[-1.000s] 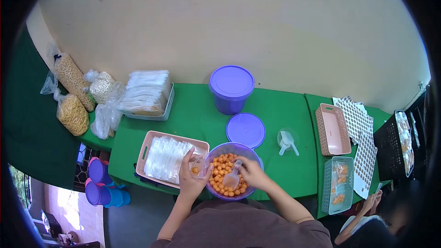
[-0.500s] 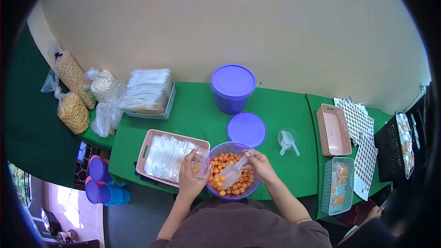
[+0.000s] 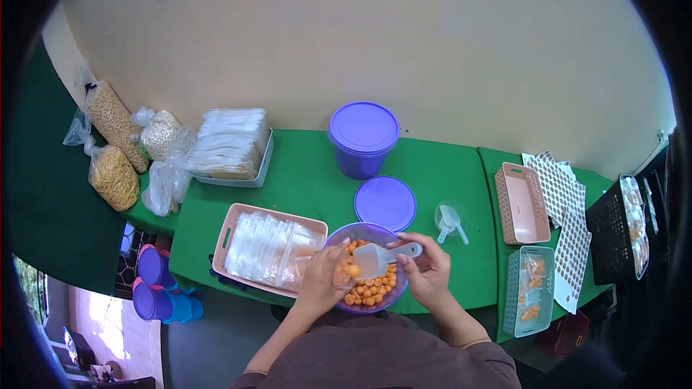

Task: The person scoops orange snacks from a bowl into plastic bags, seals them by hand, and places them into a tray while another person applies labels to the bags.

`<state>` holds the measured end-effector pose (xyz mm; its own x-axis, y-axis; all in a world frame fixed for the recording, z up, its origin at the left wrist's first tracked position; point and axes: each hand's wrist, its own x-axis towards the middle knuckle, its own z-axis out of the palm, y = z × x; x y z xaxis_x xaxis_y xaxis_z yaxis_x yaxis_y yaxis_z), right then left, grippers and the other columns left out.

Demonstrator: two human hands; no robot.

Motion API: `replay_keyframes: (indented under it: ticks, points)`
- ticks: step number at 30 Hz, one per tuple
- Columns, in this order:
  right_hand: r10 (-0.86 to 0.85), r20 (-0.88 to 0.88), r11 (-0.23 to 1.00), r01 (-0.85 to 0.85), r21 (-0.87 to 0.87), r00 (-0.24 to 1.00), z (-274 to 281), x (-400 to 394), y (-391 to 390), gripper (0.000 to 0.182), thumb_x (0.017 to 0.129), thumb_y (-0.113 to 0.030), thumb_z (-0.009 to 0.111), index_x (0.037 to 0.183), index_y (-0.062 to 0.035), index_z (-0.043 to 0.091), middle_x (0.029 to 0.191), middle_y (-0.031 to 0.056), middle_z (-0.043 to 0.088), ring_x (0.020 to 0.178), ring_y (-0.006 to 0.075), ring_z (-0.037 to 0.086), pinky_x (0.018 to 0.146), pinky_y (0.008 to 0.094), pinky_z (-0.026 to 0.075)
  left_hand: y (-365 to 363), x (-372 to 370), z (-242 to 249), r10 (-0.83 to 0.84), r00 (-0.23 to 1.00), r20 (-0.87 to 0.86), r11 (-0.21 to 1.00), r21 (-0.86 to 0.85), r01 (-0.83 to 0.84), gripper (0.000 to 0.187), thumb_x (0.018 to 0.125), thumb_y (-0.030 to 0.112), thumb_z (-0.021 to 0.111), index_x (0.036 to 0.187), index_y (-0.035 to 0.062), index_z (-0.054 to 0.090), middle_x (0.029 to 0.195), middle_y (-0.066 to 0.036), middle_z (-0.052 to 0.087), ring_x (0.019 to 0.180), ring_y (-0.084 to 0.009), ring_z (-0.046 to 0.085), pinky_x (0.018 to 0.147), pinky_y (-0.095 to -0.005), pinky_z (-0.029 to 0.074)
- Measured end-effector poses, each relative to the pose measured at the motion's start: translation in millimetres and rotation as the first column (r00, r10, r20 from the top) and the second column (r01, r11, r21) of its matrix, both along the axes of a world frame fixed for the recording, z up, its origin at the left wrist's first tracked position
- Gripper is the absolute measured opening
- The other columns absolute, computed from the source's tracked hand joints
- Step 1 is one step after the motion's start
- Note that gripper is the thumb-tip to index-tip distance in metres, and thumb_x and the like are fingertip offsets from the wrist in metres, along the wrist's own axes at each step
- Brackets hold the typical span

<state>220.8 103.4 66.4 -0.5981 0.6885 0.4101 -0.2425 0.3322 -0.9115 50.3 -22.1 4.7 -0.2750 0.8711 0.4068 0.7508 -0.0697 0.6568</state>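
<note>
My left hand [image 3: 317,287] is closed around a small clear plastic bag [image 3: 342,274], with some orange snack inside. In my right hand [image 3: 428,274] is the handle of a translucent scoop [image 3: 372,261]. Its blade reaches to the bag's mouth, and a round orange ball [image 3: 354,271] shows there. Below both hands stands a purple bucket [image 3: 398,304] holding orange snack balls [image 3: 371,294]. Just left of it, a pink basket [image 3: 234,217] holds a row of clear bags [image 3: 258,248].
Behind the bucket are a purple lid [image 3: 386,204] and a lidded purple bucket [image 3: 364,130]. Two spare scoops [image 3: 450,222] lie to the right, near a pink basket [image 3: 522,205] and a pale basket [image 3: 531,292] of filled bags. Snack sacks [image 3: 114,176] sit at left.
The scoop has risen from among the snack balls and turned toward the bag. My right hand has shifted right, and my left hand has moved right over the bucket.
</note>
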Motion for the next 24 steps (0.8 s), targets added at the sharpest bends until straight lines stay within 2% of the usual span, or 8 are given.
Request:
replay_keyframes:
  ticks: [2,5,7,9,11,14,20,24]
  points:
    - [-0.029,-0.045,0.994,0.033,0.101,0.999,-0.3,1.0,1.2,0.029,0.092,-0.001,0.059,0.120,0.0068,0.054,0.103,0.0141,0.065,0.097,0.0176,0.064,0.082,0.0316,0.055,-0.5,-1.0,-2.8,-0.004,1.000,0.023,1.000,0.011,0.004,0.080,0.068,0.011,0.079,0.138,0.0081,0.040,0.113,-0.017,0.055,0.105,-0.0354,0.054,0.091,-0.0435,0.045]
    - [-0.108,-0.066,0.994,0.108,-0.007,0.992,-5.6,-1.8,7.2,0.027,0.094,-0.003,0.056,0.120,0.0057,0.054,0.103,0.0146,0.065,0.096,0.0178,0.064,0.080,0.0312,0.055,-4.8,-4.8,-7.8,0.044,0.998,0.050,0.999,0.025,-0.046,0.078,0.070,0.012,0.078,0.137,0.0078,0.040,0.112,-0.017,0.055,0.104,-0.0346,0.055,0.090,-0.0429,0.046]
    - [-0.081,0.062,0.978,0.091,-0.185,0.995,-16.9,-7.5,12.2,0.027,0.096,-0.006,0.055,0.120,0.0049,0.055,0.102,0.0145,0.066,0.095,0.0174,0.064,0.081,0.0305,0.054,-7.4,-6.7,-8.0,0.109,0.990,0.088,0.994,0.018,-0.111,0.072,0.075,0.015,0.075,0.137,0.0055,0.040,0.114,-0.016,0.056,0.106,-0.0340,0.055,0.091,-0.0430,0.045]
    - [-0.070,0.144,0.982,0.093,-0.164,0.987,-47.2,-15.8,17.6,0.025,0.096,-0.008,0.053,0.119,0.0033,0.055,0.100,0.0144,0.066,0.090,0.0168,0.064,0.077,0.0292,0.054,-9.2,-10.0,-12.8,0.135,0.988,0.077,0.991,0.006,-0.135,0.071,0.075,0.014,0.075,0.136,0.0046,0.041,0.113,-0.016,0.056,0.105,-0.0341,0.055,0.091,-0.0427,0.045]
    - [0.135,0.473,0.990,-0.133,-0.038,0.871,-87.9,-18.6,20.0,0.023,0.096,-0.007,0.052,0.116,0.0024,0.056,0.096,0.0136,0.066,0.085,0.0168,0.065,0.071,0.0287,0.054,-10.1,-10.7,-13.0,0.161,0.985,0.062,0.987,-0.005,-0.161,0.070,0.075,0.014,0.075,0.136,0.0037,0.041,0.113,-0.016,0.056,0.105,-0.0342,0.055,0.090,-0.0424,0.046]
    - [0.187,0.578,0.980,-0.190,-0.056,0.795,-129.0,-22.9,10.8,0.020,0.096,-0.007,0.050,0.113,0.0015,0.056,0.090,0.0128,0.064,0.084,0.0175,0.064,0.066,0.0294,0.053,-10.8,-12.5,-7.0,0.176,0.982,0.075,0.984,0.014,-0.178,0.068,0.075,0.013,0.075,0.135,0.0041,0.043,0.113,-0.017,0.056,0.104,-0.0342,0.056,0.090,-0.0421,0.046]
    - [0.355,0.304,0.815,-0.133,-0.564,0.884,-141.2,-18.2,23.7,0.023,0.101,-0.017,0.046,0.117,-0.0016,0.053,0.097,0.0073,0.060,0.085,0.0159,0.064,0.069,0.0290,0.057,-11.9,-14.4,-9.0,0.184,0.974,0.130,0.983,-0.006,-0.185,0.067,0.074,0.012,0.074,0.133,0.0046,0.044,0.111,-0.017,0.056,0.102,-0.0340,0.056,0.090,-0.0415,0.046]
    - [0.379,0.238,0.742,-0.141,-0.655,0.894,-130.2,-15.7,27.9,0.027,0.101,-0.020,0.047,0.119,-0.0015,0.052,0.097,0.0065,0.060,0.086,0.0169,0.064,0.071,0.0295,0.058,-11.5,-15.2,-8.8,0.205,0.975,0.089,0.978,0.006,-0.206,0.069,0.073,0.011,0.074,0.135,0.0062,0.043,0.109,-0.016,0.056,0.100,-0.0320,0.058,0.088,-0.0405,0.047]
